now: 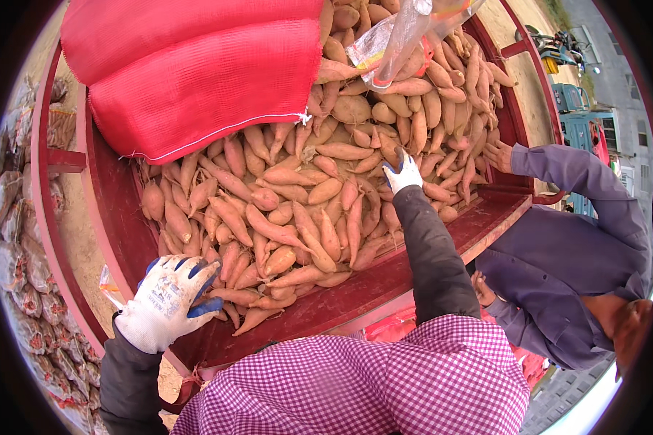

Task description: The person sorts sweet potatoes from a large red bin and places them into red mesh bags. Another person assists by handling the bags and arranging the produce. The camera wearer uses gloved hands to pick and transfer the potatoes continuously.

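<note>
Sweet potatoes (288,217) lie in a loose heap across a red metal cargo bed (359,310) before me. My left hand (174,302), in a white knit glove with blue coating, hovers at the heap's near left corner. Its fingers are curved, thumb apart, and nothing shows in its grasp. Farther out, my right hand (404,174) wears a similar glove and reaches down onto the sweet potatoes right of centre. Its fingertips are partly hidden among them, so whether it grips one is unclear.
Red mesh sacking (207,81) covers the far left of the heap. Clear plastic bags (397,43) lie at the far right. Beside me on the right stands a person in a dark jacket (566,261), one hand (499,156) at the bed's edge. Filled bags (38,304) are stacked outside, left.
</note>
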The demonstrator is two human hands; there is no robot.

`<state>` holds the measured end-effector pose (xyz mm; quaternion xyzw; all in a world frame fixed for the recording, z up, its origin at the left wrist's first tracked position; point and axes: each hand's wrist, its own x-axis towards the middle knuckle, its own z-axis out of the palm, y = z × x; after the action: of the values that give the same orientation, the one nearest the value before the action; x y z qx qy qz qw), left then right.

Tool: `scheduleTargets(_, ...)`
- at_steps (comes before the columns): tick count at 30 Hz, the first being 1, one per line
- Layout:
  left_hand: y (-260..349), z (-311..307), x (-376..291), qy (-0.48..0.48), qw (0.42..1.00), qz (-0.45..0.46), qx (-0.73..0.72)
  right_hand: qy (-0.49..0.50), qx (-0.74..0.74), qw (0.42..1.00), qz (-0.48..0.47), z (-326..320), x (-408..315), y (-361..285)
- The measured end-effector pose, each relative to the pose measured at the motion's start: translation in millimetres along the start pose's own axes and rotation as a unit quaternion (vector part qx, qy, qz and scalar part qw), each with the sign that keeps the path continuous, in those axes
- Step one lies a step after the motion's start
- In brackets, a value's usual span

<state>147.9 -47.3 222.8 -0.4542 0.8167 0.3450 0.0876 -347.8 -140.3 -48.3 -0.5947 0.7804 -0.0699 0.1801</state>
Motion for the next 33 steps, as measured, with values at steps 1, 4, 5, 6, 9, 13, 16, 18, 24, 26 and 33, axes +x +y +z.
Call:
scheduleTargets(1, -1, -1, 2, 0.003, 1.0, -0.001, 0.001, -0.021, -0.073, 0.996, 0.044, 6, 17, 12)
scheduleTargets(4, -3, -4, 4, -0.006, 1.0, -0.019, -0.001, -0.114, -0.073, 0.988, 0.07, 13, 58, 29)
scheduleTargets(5, -3, -4, 4, -0.006, 1.0, -0.021, -0.003, -0.132, -0.093, 0.984, 0.07, 13, 67, 30)
scheduleTargets(6, -2, -5, 4, -0.009, 1.0, -0.021, -0.005, -0.179, -0.037, 0.981, 0.062, 7, 78, 33)
scheduleTargets(9, -2, -7, 4, -0.024, 1.0, -0.017, -0.001, -0.28, -0.118, 0.952, 0.034, 7, 92, 35)
scheduleTargets(13, -3, -8, 2, -0.008, 1.0, -0.018, -0.002, -0.401, -0.073, 0.911, 0.058, 27, 89, 60)
scheduleTargets(16, -2, -7, 2, -0.005, 1.0, -0.014, -0.012, -0.305, -0.018, 0.951, 0.045, 51, 66, 78)
scheduleTargets(18, -2, -7, 2, -0.017, 1.0, -0.011, -0.012, -0.301, 0.075, 0.951, -0.002, 53, 57, 77)
scheduleTargets(24, -1, -4, 2, 0.007, 1.0, -0.004, 0.0, -0.437, 0.427, 0.783, 0.119, 24, 5, 11)
scheduleTargets(26, -2, 0, -1, 0.034, 0.999, 0.014, 0.005, -0.333, 0.42, 0.842, 0.054, 18, -18, -14)
scheduleTargets(33, -10, 12, -5, 0.071, 0.995, 0.058, 0.035, -0.331, -0.099, 0.93, -0.125, 30, -100, -123)
